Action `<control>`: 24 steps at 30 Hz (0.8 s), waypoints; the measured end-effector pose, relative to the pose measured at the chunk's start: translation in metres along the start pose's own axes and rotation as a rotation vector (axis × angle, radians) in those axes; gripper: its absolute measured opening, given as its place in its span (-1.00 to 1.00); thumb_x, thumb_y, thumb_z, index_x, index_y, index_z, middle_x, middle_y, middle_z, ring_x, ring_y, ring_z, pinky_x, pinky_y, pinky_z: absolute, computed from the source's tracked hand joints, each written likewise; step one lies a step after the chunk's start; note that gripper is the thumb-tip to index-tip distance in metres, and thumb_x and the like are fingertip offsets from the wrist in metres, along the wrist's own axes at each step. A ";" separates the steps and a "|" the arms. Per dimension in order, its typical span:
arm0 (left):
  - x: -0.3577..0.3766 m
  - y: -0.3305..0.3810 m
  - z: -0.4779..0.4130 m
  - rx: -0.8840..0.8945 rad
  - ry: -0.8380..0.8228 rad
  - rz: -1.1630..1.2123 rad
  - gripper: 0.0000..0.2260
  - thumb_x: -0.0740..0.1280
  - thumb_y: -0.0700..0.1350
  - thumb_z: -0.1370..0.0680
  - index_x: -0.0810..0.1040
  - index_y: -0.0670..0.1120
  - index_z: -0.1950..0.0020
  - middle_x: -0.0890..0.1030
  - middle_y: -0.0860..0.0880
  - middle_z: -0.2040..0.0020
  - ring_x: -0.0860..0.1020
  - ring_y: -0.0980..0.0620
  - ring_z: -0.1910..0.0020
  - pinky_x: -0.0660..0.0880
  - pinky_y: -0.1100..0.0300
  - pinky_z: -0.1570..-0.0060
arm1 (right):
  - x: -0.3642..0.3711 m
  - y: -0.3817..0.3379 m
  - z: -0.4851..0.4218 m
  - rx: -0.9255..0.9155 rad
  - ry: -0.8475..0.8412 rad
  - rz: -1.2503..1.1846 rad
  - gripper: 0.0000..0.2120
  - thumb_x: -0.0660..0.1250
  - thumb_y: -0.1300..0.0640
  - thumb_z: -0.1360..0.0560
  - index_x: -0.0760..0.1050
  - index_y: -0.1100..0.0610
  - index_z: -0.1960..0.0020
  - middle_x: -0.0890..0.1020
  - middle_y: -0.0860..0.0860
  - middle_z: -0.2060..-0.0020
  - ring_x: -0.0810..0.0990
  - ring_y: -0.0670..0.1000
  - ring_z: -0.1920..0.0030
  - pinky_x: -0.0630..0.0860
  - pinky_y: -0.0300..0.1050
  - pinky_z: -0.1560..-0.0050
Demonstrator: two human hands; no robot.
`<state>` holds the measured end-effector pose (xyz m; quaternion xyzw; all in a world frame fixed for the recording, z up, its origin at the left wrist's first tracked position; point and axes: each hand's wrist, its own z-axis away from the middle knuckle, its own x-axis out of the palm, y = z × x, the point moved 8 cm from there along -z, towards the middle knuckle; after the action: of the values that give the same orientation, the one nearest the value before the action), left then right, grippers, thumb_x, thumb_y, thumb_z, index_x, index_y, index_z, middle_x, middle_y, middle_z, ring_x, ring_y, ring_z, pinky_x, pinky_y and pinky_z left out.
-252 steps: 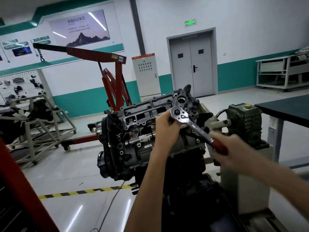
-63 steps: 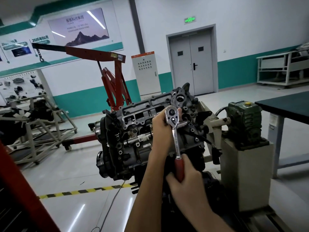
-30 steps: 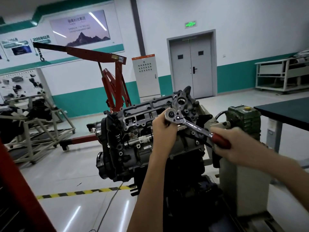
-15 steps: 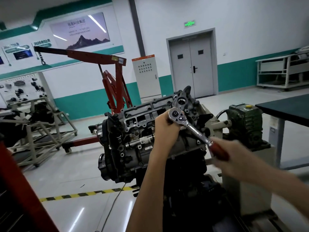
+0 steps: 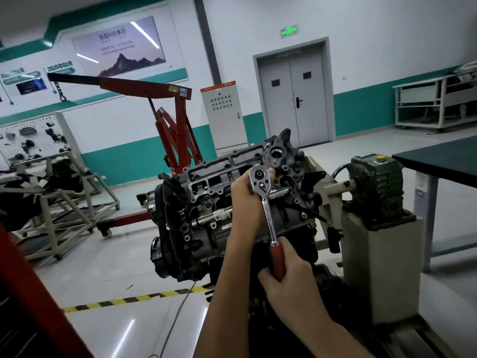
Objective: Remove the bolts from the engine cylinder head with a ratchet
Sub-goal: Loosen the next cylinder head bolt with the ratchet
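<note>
The ratchet [image 5: 265, 200] was held against the cylinder head [image 5: 219, 171], its drive end wrapped by the left hand [image 5: 244, 200], presumably to keep it seated; the red handle [image 5: 277, 262] was gripped by the right hand [image 5: 289, 275] for leverage.

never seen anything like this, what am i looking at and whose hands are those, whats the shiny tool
This is one picture from a camera worn on a person's head, looking forward and down, so both bare arms are that person's own. In front is a car engine mounted on a stand, with a green gear unit at its right end. The shiny tool is a ratchet, a wrench for turning bolts. The left hand holds its round head against the engine, and the right hand grips the red handle, which points down. The bolt is hidden behind the tool. Behind stands a red engine crane; a dark table is at the right.
</note>
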<state>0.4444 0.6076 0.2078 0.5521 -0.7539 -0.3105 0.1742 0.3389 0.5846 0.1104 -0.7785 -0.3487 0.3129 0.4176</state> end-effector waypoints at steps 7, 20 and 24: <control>0.001 -0.002 -0.002 -0.032 -0.054 -0.014 -0.51 0.31 -0.34 -0.53 0.38 0.11 0.51 0.34 0.18 0.55 0.24 0.22 0.49 0.23 0.33 0.41 | -0.101 -0.025 -0.053 -0.204 -0.338 0.662 -0.66 0.37 0.34 -0.38 0.38 -0.10 0.18 0.52 0.01 0.40 0.50 -0.09 0.49 0.48 -0.24 0.44; 0.001 -0.003 0.002 -0.055 -0.017 0.033 -0.53 0.37 -0.16 -0.56 0.26 0.13 0.47 0.26 0.19 0.49 0.20 0.23 0.45 0.23 0.40 0.40 | 0.006 0.003 0.002 0.029 0.000 -0.005 -0.80 0.31 0.30 -0.40 0.37 0.07 0.07 0.40 -0.03 0.47 0.41 -0.15 0.55 0.30 -0.41 0.52; -0.001 -0.006 0.001 -0.064 0.004 0.039 -0.56 0.36 -0.18 -0.55 0.31 0.09 0.47 0.33 0.19 0.52 0.27 0.24 0.47 0.26 0.44 0.42 | -0.061 -0.008 -0.020 -0.128 -0.205 0.367 -0.69 0.36 0.34 -0.36 0.42 -0.04 0.10 0.41 -0.05 0.47 0.43 -0.16 0.52 0.34 -0.38 0.49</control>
<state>0.4485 0.6081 0.2029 0.5321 -0.7537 -0.3300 0.1996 0.3183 0.5302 0.1384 -0.8181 -0.2607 0.4384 0.2655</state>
